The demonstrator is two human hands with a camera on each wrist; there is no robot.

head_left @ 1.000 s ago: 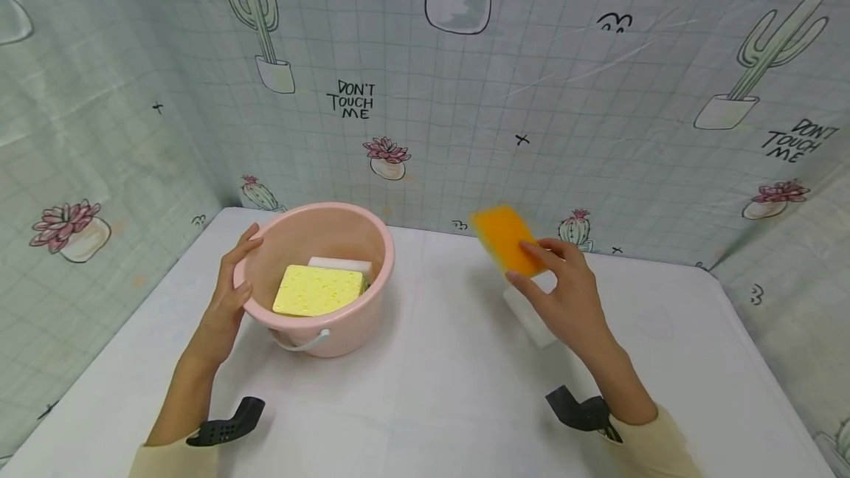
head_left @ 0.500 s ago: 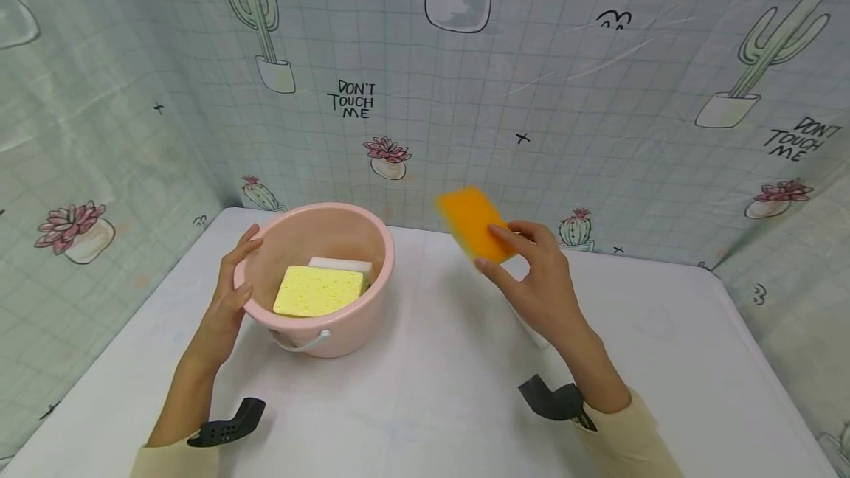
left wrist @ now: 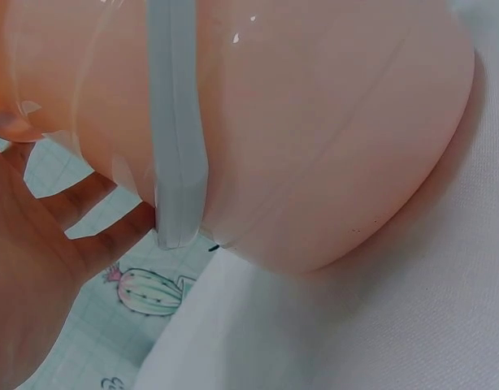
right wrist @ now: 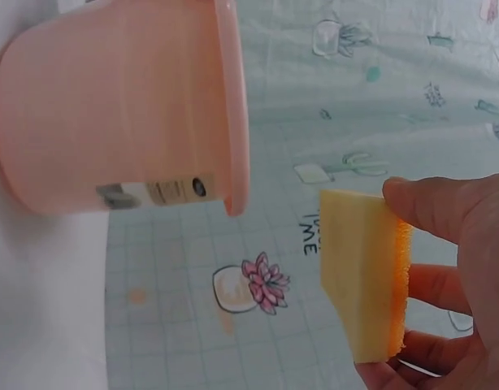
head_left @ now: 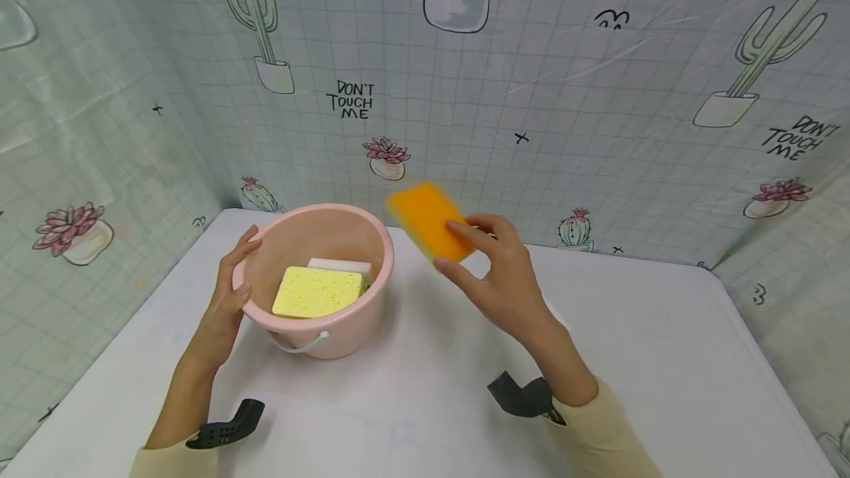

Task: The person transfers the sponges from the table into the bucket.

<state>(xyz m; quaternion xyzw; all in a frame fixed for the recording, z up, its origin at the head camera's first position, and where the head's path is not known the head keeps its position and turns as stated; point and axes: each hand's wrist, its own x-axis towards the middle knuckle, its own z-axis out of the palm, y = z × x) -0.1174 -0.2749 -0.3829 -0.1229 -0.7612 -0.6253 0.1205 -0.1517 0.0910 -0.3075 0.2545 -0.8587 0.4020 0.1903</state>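
A pink bucket point(head_left: 352, 332) stands on the left of the table, and my left hand point(head_left: 223, 308) grips its rim at the left side. Inside lie a yellow sponge point(head_left: 319, 291) with small pores and a white block point(head_left: 340, 265) partly behind it. My right hand point(head_left: 508, 290) pinches an orange scouring sponge point(head_left: 425, 220) between thumb and fingers, held in the air just right of the bucket. The right wrist view shows its pale yellow layer point(right wrist: 351, 260) under the orange face. In the left wrist view, the bucket's white handle point(left wrist: 178, 138) hangs down beside my fingers.
The table point(head_left: 412, 419) has a white cover. Behind it and at both sides hangs a cactus-print curtain point(head_left: 551, 87). A label point(right wrist: 160, 193) is on the bucket's side in the right wrist view.
My right hand has carried the orange scouring sponge leftward and slightly up toward the bucket. The white block seen under that hand earlier is now hidden. My left hand stays on the rim.
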